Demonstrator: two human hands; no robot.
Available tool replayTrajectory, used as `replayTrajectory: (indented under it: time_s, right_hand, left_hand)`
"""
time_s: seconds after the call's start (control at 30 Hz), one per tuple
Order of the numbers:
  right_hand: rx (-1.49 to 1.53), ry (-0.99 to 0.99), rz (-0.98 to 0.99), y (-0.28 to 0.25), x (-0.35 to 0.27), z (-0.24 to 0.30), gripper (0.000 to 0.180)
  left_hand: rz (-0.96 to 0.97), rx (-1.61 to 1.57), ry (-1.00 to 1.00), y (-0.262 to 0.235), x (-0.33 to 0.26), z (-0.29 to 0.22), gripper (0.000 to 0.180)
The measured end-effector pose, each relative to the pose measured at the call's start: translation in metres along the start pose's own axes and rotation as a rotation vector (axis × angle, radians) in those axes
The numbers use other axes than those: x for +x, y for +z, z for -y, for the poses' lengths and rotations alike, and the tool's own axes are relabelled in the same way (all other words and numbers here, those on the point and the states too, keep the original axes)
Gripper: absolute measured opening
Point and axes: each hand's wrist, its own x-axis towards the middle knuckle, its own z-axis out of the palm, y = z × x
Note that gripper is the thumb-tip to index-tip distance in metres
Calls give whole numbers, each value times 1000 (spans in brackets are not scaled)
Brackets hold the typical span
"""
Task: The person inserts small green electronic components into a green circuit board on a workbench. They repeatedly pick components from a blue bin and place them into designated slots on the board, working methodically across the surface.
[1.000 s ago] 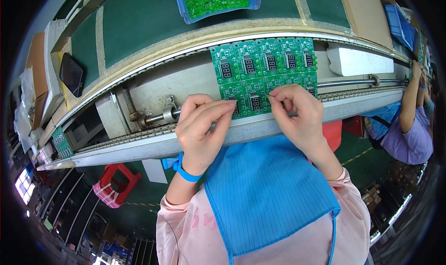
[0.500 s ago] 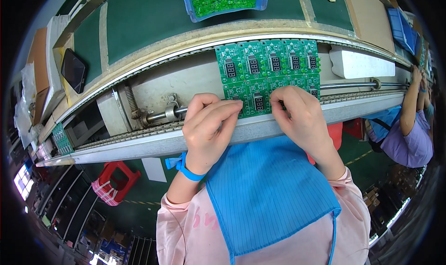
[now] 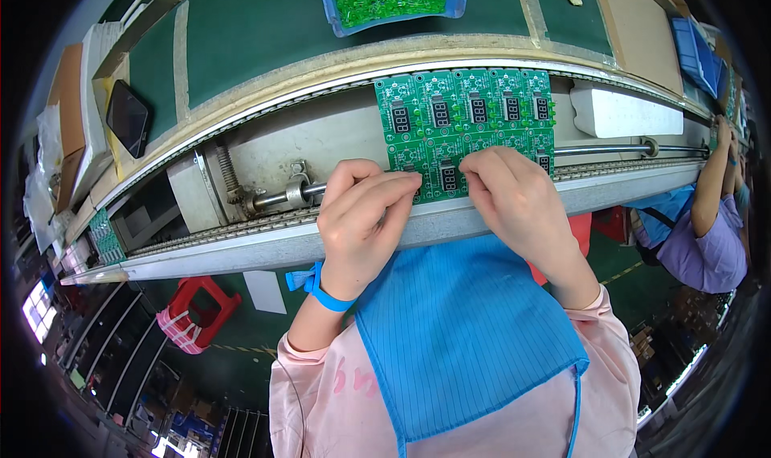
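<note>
A green circuit board panel (image 3: 424,146) with rows of dark digit displays lies across the two rails of the conveyor. My left hand (image 3: 363,221), a blue band round its wrist, is closed in a pinch over the panel's lower left part. Its fingertips cover part of a display there. Over the lower middle, my right hand (image 3: 518,201) is also pinched, fingertips close to the board just right of another display. Whatever either pinch holds is too small or hidden. Small green LEDs (image 3: 526,123) stand on the panel's right side.
Beyond the far rail, a blue bin (image 3: 393,23) holds many loose green LEDs. A black phone (image 3: 128,119) lies at the left, and a white foam block (image 3: 626,113) at the right. A metal shaft (image 3: 598,149) runs between the rails. Another person (image 3: 707,233) works at far right.
My right hand's fingertips have shifted slightly left, toward the lower middle display, and its fingers are closer together. My left hand stays almost in place.
</note>
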Motion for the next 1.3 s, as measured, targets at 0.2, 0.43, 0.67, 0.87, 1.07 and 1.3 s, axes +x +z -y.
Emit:
replayTrajectory:
  time_s: [0.2,0.43,0.67,0.87,1.07,1.3]
  right_hand:
    - [-87,3,65,-1,1,9,23]
    - [97,55,-97,-2,-6,-1,24]
    - [272,189,-279,-19,-19,-13,17]
    - [401,241,-323,-27,-31,-21,16]
    - [439,201,-362,-19,-36,-29,17]
    - [470,201,-370,-20,-39,-34,17]
  left_hand:
    - [-15,67,-52,4,1,-8,26]
    - [10,141,-92,10,2,-14,25]
    - [37,205,-100,16,0,-18,24]
    - [19,275,-204,20,-2,-24,23]
    - [38,298,-221,21,-2,-25,25]
    - [65,274,-262,19,-5,-28,25]
